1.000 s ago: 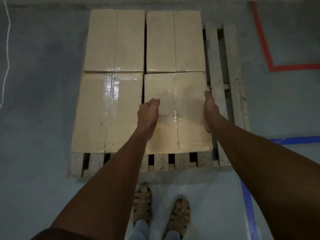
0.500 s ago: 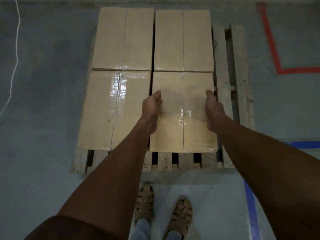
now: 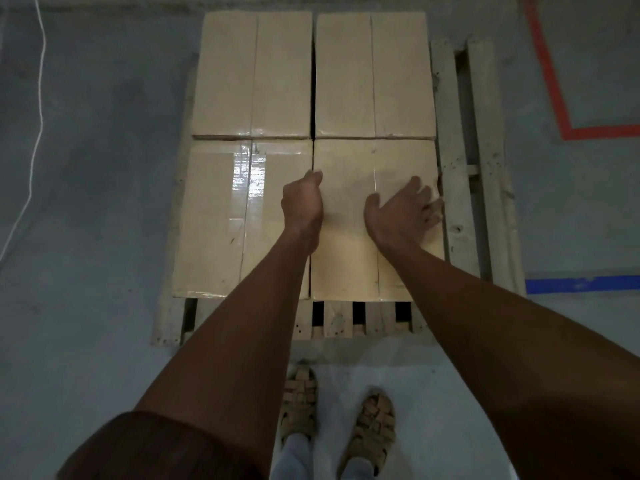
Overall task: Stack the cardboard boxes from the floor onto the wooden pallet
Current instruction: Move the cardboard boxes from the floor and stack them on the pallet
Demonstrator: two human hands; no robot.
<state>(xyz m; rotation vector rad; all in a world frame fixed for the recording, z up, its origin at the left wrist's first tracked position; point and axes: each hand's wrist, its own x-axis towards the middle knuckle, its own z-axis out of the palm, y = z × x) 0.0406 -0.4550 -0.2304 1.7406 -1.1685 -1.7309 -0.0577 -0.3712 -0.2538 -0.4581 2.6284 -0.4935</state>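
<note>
Several taped cardboard boxes lie flat in a two-by-two block on the wooden pallet [image 3: 457, 188]. The near right box [image 3: 349, 258] sits snug against the near left box [image 3: 214, 223] and the far right box [image 3: 374, 74]; the far left box [image 3: 252, 74] is behind. My left hand [image 3: 302, 202] hovers at the near right box's left edge, fingers loosely curled, holding nothing. My right hand [image 3: 405, 209] is above that box's top near its right edge, palm up, fingers spread, off the box's side.
The pallet's right slats are bare beside the boxes. Grey concrete floor surrounds it, with red tape [image 3: 554, 81] at the far right, blue tape [image 3: 581, 284] to the right, and a white cord [image 3: 38, 116] on the left. My sandalled feet [image 3: 336, 414] stand at the pallet's front.
Both hands held the near right box by its sides; now my right hand has come off the right side and turned palm up over the top. The view shifted slightly closer.
</note>
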